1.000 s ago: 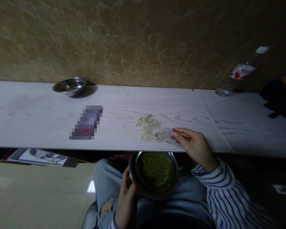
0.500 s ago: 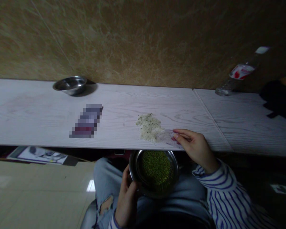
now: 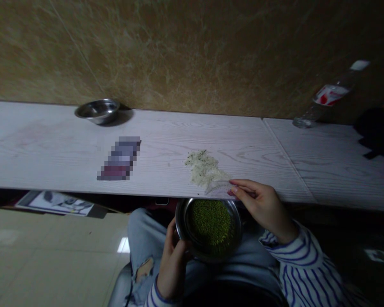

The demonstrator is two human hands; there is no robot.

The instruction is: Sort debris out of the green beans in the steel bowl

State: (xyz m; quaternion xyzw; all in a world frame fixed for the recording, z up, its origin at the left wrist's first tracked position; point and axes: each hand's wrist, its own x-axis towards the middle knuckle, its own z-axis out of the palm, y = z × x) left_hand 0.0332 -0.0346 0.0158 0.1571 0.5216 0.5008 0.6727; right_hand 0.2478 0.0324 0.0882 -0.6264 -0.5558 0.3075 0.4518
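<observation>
My left hand (image 3: 174, 266) is closed on the left rim of a metal bowl (image 3: 180, 221), which sits over my lap just below the table edge. Green beans (image 3: 211, 224), small and round like mung beans, lie inside it. Between the thumb and fingers of my right hand (image 3: 264, 204) is a thin clear plastic piece (image 3: 218, 188), curved at its far end. That piece lies low at the table's front edge, against a pile of white rice-like grains (image 3: 203, 168). Dark specks are mixed into the pile, mostly on its far side.
A second metal bowl (image 3: 97, 111) stands by the wall at the back left. In front of it lies a pixelated flat object (image 3: 120, 158). A clear bottle (image 3: 329, 94) with a white cap and a dark item (image 3: 376, 132) are on the right of the white table (image 3: 45, 145).
My right hand has drawn the plastic piece slightly toward the table's front edge, and grains now lie closer to that edge. The left hand keeps its hold on the bowl.
</observation>
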